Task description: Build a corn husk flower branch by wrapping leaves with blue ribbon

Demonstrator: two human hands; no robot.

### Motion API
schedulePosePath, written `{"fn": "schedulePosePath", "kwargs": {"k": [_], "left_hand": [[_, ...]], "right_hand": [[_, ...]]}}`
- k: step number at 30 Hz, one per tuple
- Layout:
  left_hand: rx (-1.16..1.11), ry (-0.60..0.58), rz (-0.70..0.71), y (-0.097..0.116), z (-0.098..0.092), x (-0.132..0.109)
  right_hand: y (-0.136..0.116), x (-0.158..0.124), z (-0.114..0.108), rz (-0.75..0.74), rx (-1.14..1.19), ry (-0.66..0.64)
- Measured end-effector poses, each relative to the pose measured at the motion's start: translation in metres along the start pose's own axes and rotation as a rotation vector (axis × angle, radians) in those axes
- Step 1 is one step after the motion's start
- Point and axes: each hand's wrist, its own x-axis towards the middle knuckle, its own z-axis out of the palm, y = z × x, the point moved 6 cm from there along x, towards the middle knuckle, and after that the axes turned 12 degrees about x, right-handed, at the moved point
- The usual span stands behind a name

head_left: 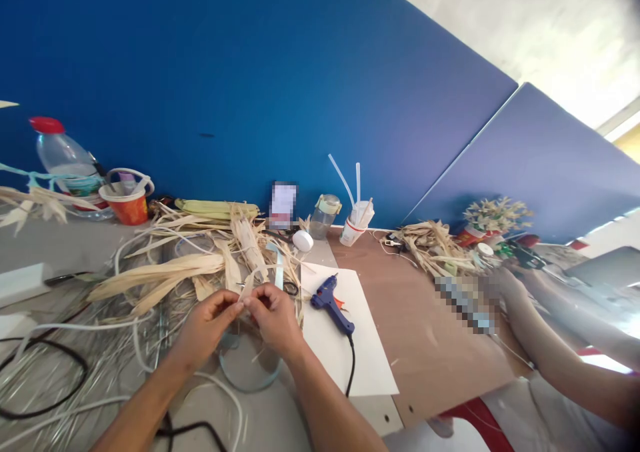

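My left hand (213, 322) and my right hand (276, 320) meet in front of me, fingertips pinched together. Between them is a small pale strip of corn husk (247, 291), mostly covered by the fingers. Just behind lies a heap of dry corn husks (187, 267). Black-handled scissors (291, 288) lie partly hidden beyond my right hand. A light blue ribbon (279, 269) stands up nearby, and a loop of it seems to hang below my hands. To the right, a blue hot glue gun (333, 305) rests on a white sheet of paper (367, 365).
A bottle with a red cap (63, 149) and an orange paper cup (127, 205) stand at the left. White cables (80, 327) and thin clear sticks (60, 379) spread at left front. A glass jar (324, 215) and a cup of glue sticks (354, 229) stand behind. A co-worker's arms (555, 329) reach in from the right.
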Motion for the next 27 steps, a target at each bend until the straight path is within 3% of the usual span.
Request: {"fn": "schedulePosePath", "kwargs": {"k": [3,6,8,11,17,22,27], "left_hand": [[-0.033,0.077,-0.03,-0.006,-0.007,0.002],[-0.062,0.199,-0.064,-0.015,-0.018,0.005],[-0.038,0.275,-0.066,-0.018,-0.025,0.006],[-0.011,0.333,-0.056,-0.017,-0.03,0.006],[-0.099,0.301,-0.029,-0.009,-0.028,0.008],[-0.14,0.297,-0.013,-0.012,-0.028,0.009],[-0.194,0.335,-0.022,-0.02,-0.032,0.011]], "right_hand": [[-0.003,0.003,-0.006,0.003,0.022,-0.03],[-0.012,0.009,-0.031,-0.055,-0.077,0.107],[-0.019,0.011,-0.048,-0.078,-0.306,0.205],[-0.021,0.011,-0.058,0.017,-0.723,0.219],[-0.014,0.003,-0.043,0.26,-1.157,0.132],[-0.007,0.005,-0.031,0.232,-1.185,0.098],[-0.016,0.011,-0.047,0.15,-1.069,0.168]]}}
